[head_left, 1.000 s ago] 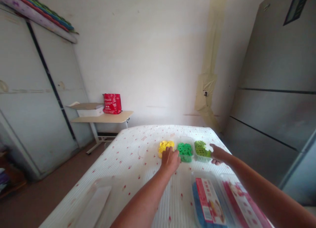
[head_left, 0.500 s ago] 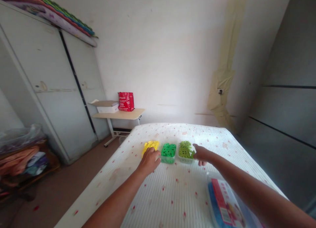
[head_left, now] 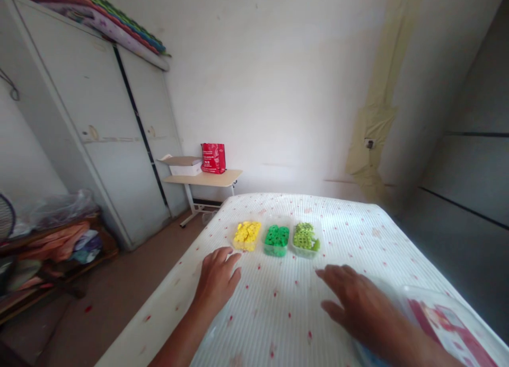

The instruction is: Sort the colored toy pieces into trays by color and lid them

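Note:
Three clear plastic boxes stand in a row on the bed-like surface: one with yellow pieces, a middle one with green pieces, and one with light green pieces. My left hand is empty, fingers spread, on the near side of the yellow box and apart from it. My right hand, slightly blurred, also holds nothing, with thumb and fingers apart. It is nearer to me than the light green box. Beside and partly behind my right forearm lies a clear container with a red-and-white label; something blue shows under the arm.
White ribbed cloth with red spots covers the surface. Behind it, a small table carries a red bag and a white box. A wardrobe stands left, near a low rack with clothes.
Both hands have drawn back from the boxes toward me, the left from the yellow box, the right from the light green one. The view has shifted a little left.

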### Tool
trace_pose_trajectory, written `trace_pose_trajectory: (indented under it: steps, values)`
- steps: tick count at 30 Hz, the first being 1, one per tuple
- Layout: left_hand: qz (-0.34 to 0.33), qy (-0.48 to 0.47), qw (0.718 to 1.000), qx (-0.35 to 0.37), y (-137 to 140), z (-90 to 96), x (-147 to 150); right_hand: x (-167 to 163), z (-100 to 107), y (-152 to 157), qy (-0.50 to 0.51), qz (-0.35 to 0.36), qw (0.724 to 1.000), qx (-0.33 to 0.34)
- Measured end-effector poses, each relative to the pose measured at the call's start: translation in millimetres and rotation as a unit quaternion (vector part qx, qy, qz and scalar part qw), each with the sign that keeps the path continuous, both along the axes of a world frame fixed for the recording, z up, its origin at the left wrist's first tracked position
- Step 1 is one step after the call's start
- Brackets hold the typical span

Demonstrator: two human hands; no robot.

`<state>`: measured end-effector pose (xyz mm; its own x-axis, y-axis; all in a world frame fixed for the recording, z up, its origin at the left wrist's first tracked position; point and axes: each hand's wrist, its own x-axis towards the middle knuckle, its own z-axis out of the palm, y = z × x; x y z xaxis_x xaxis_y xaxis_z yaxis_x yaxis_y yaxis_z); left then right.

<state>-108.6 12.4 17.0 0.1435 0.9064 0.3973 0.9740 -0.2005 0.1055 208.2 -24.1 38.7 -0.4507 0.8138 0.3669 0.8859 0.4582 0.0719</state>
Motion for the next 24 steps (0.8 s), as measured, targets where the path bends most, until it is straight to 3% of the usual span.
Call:
trace_pose_trajectory:
  steps: [4,8,19,24]
  values:
    - [0.139,0.004,0.989,-0.044,-39,-10.2,-24,-8,-45,-47,-0.013,0.024,0.999,0.035]
    - [0.169,0.016,0.982,-0.083,-62,-20.9,-28,-10,-69,-52,-0.052,-0.038,0.994,0.085]
    - [0.174,0.027,0.977,-0.119,-73,-37.9,-13,9,-60,-45,-0.106,-0.091,0.986,0.096]
    - [0.169,0.045,0.979,-0.108,-74,-39.3,-14,0,-44,-29,-0.105,-0.135,0.985,0.039]
